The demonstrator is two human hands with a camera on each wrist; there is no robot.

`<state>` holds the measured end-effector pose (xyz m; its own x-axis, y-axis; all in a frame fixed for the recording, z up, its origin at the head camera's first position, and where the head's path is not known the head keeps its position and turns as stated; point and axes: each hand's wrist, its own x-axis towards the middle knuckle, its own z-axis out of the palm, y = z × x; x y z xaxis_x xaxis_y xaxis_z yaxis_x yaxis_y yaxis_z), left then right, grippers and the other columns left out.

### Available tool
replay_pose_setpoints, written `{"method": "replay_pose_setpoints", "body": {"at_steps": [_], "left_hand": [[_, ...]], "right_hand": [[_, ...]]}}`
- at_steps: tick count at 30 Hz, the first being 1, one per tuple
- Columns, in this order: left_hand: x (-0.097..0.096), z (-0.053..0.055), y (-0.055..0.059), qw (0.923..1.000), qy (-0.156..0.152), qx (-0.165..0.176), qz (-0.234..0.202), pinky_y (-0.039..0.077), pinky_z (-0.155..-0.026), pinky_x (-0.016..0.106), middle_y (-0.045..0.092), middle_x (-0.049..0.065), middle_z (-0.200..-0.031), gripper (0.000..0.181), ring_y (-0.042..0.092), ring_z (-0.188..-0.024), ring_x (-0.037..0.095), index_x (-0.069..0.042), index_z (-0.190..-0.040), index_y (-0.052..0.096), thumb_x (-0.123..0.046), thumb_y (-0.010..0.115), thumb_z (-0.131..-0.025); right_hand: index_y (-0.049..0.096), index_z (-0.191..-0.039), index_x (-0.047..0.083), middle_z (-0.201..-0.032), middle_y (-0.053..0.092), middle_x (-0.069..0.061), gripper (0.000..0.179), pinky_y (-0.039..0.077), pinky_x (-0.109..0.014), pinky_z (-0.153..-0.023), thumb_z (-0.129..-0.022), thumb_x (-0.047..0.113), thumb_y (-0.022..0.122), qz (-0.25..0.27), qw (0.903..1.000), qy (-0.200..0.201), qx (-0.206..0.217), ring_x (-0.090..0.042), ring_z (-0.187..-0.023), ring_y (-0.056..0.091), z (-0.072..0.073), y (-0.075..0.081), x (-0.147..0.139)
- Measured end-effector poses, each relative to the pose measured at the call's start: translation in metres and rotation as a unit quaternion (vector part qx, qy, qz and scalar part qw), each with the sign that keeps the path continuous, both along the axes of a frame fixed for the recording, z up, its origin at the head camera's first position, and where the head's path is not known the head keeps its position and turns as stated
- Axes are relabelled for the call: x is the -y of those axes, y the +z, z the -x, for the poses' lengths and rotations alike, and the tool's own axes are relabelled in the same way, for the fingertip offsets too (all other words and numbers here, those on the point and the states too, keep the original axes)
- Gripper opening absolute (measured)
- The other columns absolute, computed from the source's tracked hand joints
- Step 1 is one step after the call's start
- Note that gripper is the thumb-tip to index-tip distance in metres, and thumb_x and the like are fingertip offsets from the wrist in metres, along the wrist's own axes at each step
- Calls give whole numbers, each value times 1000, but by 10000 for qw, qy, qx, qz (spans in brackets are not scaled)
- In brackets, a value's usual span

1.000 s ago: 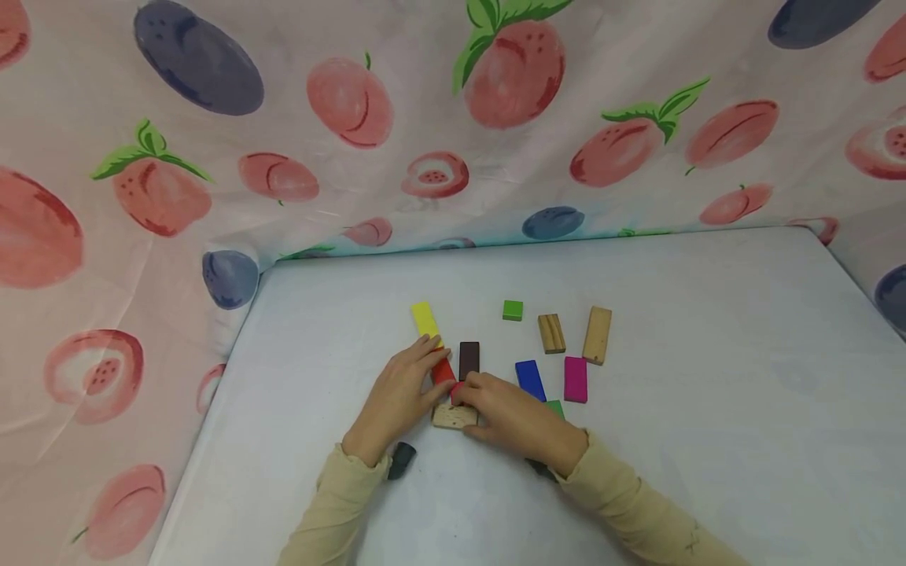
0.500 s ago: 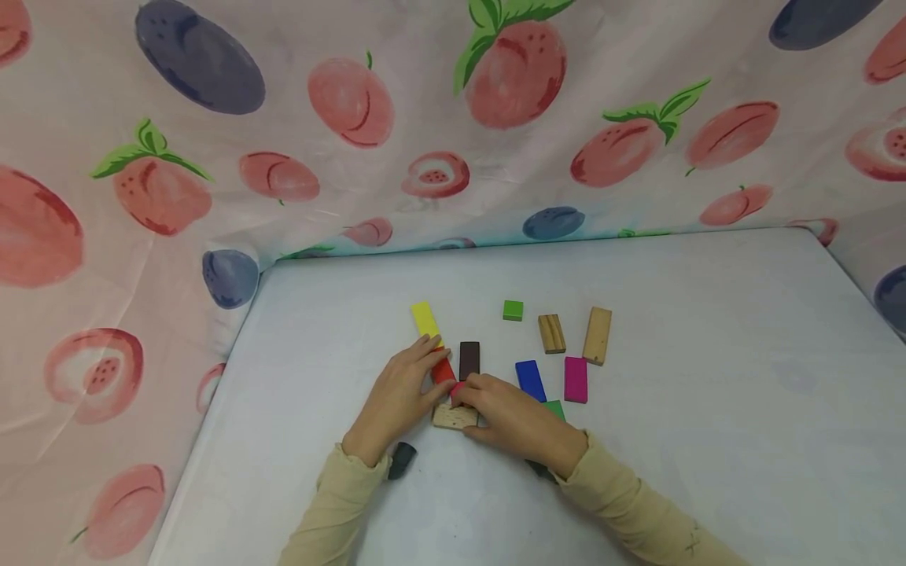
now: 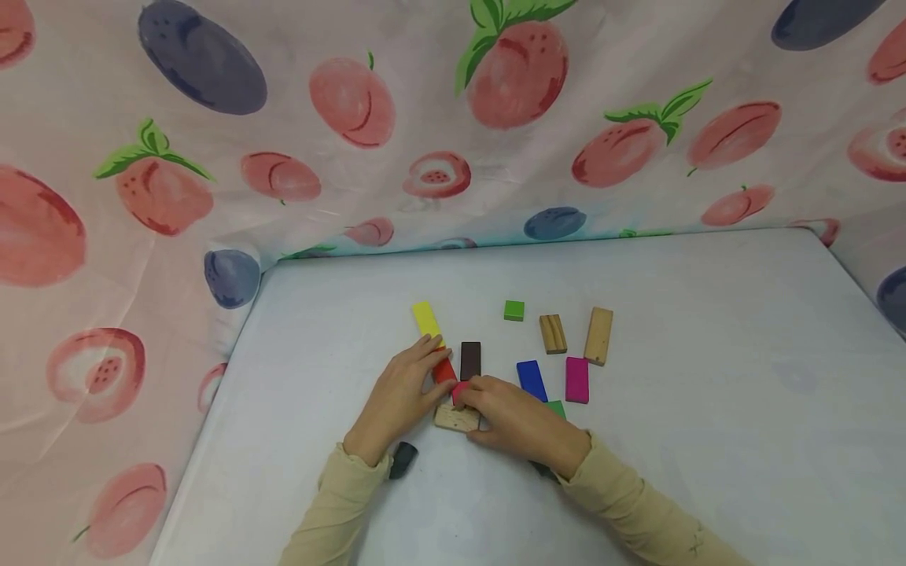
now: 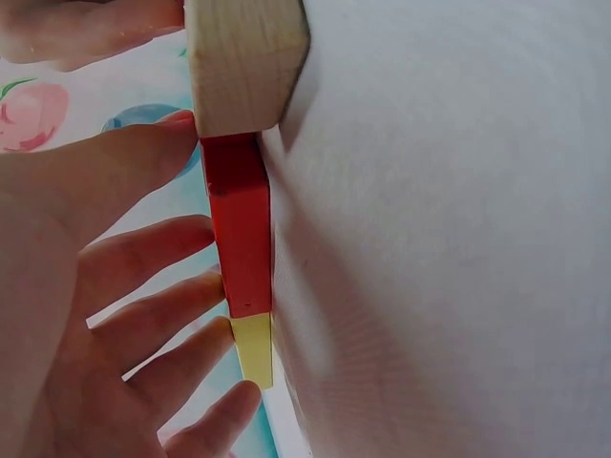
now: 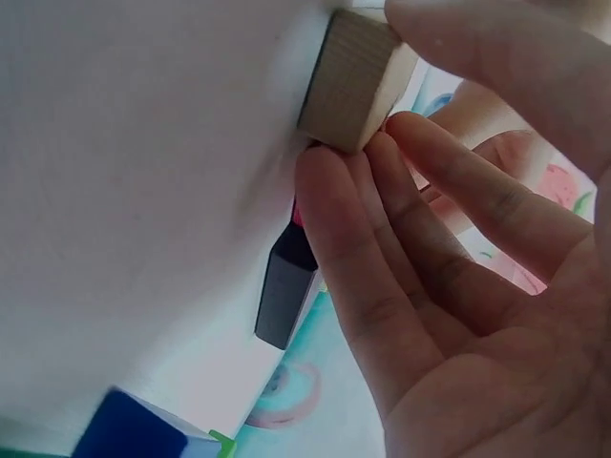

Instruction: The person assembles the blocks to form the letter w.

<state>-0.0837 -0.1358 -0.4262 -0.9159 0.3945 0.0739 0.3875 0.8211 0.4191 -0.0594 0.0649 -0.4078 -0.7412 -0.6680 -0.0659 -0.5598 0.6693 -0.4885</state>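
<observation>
Pinched between the thumb and fingers of my right hand (image 3: 520, 417), closed down to its width, a plain wooden block (image 3: 453, 418) lies against the near end of the red block (image 3: 444, 372); my left hand (image 3: 398, 393) lays nearly straight fingers along the red block and yellow block (image 3: 427, 319). Over the past second the wooden block seems barely turned, its right end nearer me, suggesting fine adjustment, not fresh placement
</observation>
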Motion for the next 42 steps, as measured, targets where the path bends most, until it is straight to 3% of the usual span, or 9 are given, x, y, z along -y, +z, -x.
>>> {"method": "replay_pose_setpoints", "body": {"at_steps": [4, 10, 20, 36, 42], "left_hand": [[0, 0, 0, 10000, 15, -7, -15, 36, -116, 47, 50, 8, -150, 51, 40, -144, 25, -10, -134, 63, -32, 74, -90], [-1, 0, 0, 10000, 4, 2, -46, 37, -115, 48, 51, 9, -149, 50, 40, -143, 26, -9, -133, 63, -31, 75, -90], [-1, 1, -1, 10000, 25, 25, -31, 37, -115, 48, 51, 8, -149, 50, 40, -143, 26, -9, -133, 63, -31, 75, -90], [-2, 0, 1, 9998, 72, 152, 45, 37, -116, 45, 50, 8, -150, 47, 39, -144, 26, -12, -133, 64, -27, 75, -90], [-6, -1, 2, 9999, 44, 100, 37, 37, -116, 48, 52, 11, -147, 45, 39, -143, 29, -13, -131, 67, -30, 75, -90]], "right_hand": [[71, -115, 9, -108, 67, -3, 38, 57, -30, -88, -80, 17, 84, 14, 10000, -18, -39, -14, -98, 63, 1, 1, -1], [74, -108, 8, -98, 66, 0, 31, 56, -25, -80, -79, 13, 84, 153, 9997, 3, -180, -10, -88, 58, 3, 6, -3], [75, -108, 7, -102, 66, -1, 30, 57, -27, -84, -79, 11, 82, 238, 9994, 112, -213, -12, -93, 60, 7, 15, -10], [73, -103, 5, -99, 64, -3, 27, 57, -27, -80, -78, 9, 82, 413, 9961, -48, -780, -13, -90, 59, 24, 21, -27], [74, -106, 4, -102, 64, -4, 29, 58, -31, -84, -79, 12, 83, 427, 9966, -289, -646, -16, -95, 60, 33, 23, -33]]}}
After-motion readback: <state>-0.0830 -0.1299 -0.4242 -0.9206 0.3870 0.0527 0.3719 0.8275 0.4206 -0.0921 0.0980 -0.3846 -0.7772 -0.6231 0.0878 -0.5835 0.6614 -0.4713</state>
